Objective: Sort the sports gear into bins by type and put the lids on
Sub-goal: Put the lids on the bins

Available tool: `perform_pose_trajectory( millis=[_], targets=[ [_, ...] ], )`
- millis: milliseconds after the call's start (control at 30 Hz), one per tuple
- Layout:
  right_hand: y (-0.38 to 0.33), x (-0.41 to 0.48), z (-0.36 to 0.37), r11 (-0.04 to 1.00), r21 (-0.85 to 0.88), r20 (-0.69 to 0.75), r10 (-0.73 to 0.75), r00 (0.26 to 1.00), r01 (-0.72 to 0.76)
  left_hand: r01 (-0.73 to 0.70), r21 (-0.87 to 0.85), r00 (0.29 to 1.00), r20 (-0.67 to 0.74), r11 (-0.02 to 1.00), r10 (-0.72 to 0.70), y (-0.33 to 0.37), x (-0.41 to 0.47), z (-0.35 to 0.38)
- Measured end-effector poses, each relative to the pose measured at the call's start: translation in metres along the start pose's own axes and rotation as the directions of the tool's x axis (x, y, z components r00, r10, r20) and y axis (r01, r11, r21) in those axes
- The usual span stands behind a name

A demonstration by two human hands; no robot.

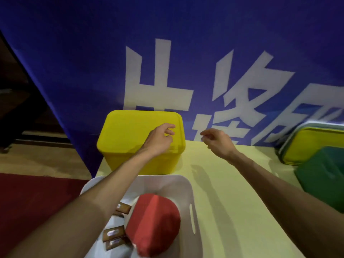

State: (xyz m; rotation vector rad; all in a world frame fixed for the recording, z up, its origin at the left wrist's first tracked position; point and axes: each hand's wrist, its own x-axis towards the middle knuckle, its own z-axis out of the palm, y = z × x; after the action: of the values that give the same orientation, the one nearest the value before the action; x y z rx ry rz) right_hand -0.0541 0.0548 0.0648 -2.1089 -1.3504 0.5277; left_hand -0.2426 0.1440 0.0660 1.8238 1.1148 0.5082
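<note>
A yellow bin [130,161] stands at the table's far left with its yellow lid [128,131] on top. My left hand [161,138] hovers over the lid's right side, fingers loosely curled and holding nothing. My right hand [217,141] hangs in the air just right of the bin, fingers relaxed and empty. Nearer me, an open white bin [188,192] holds red table tennis paddles [154,224] with wooden handles [113,233]. My left forearm crosses over that bin.
A pale yellow table [232,202] carries a green bin [323,175] at the right. Behind it, a yellow lid and a grey lid [307,144] lean against the blue banner [167,53]. Red carpet [37,198] and wooden floor lie left of the table.
</note>
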Motion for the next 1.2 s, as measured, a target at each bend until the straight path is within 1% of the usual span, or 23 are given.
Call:
perform_pose_trajectory(
  millis=[67,133,233,367,433,500,633,800,900,1067,1200],
  targets=[
    [0.009,-0.02,-0.029,0.996,-0.055,-0.016,-0.074,0.997,0.073,-0.028,-0.009,0.998,0.056,1.0,0.029,0.026,-0.012,0.019],
    [0.02,-0.043,-0.06,0.988,-0.099,-0.046,-0.12,0.992,0.115,-0.06,-0.008,0.997,0.053,0.998,0.061,0.052,-0.028,0.041],
    [0.048,-0.084,-0.116,0.981,-0.147,-0.068,-0.14,0.988,0.129,-0.13,-0.043,0.991,0.038,0.991,0.132,0.093,-0.058,0.083],
    [0.105,-0.141,-0.192,0.968,-0.228,-0.113,-0.133,0.985,0.104,-0.237,-0.111,0.967,0.074,0.965,0.245,0.154,-0.101,0.147],
    [0.134,-0.167,-0.223,0.968,-0.243,-0.148,-0.106,0.983,0.068,-0.276,-0.143,0.95,0.11,0.95,0.292,0.181,-0.119,0.177],
    [0.157,-0.191,-0.249,0.973,-0.231,-0.165,-0.066,0.984,0.026,-0.29,-0.161,0.937,0.155,0.943,0.314,0.202,-0.134,0.203],
    [0.193,-0.217,-0.289,0.977,-0.212,-0.188,-0.038,0.981,-0.002,-0.312,-0.164,0.921,0.187,0.936,0.34,0.234,-0.146,0.242],
    [0.229,-0.221,-0.314,0.979,-0.198,-0.194,0.013,0.981,-0.052,-0.3,-0.161,0.91,0.247,0.94,0.332,0.25,-0.134,0.282],
    [0.247,-0.212,-0.323,0.972,-0.227,-0.185,0.023,0.983,-0.065,-0.286,-0.182,0.908,0.261,0.941,0.327,0.255,-0.113,0.305],
    [0.276,-0.173,-0.349,0.933,-0.346,-0.121,0.061,0.991,-0.1,-0.275,-0.252,0.905,0.259,0.928,0.338,0.274,-0.065,0.337],
    [0.292,-0.128,-0.372,0.877,-0.465,-0.064,0.1,0.993,-0.118,-0.255,-0.31,0.903,0.263,0.916,0.34,0.293,-0.027,0.348]
  ],
)
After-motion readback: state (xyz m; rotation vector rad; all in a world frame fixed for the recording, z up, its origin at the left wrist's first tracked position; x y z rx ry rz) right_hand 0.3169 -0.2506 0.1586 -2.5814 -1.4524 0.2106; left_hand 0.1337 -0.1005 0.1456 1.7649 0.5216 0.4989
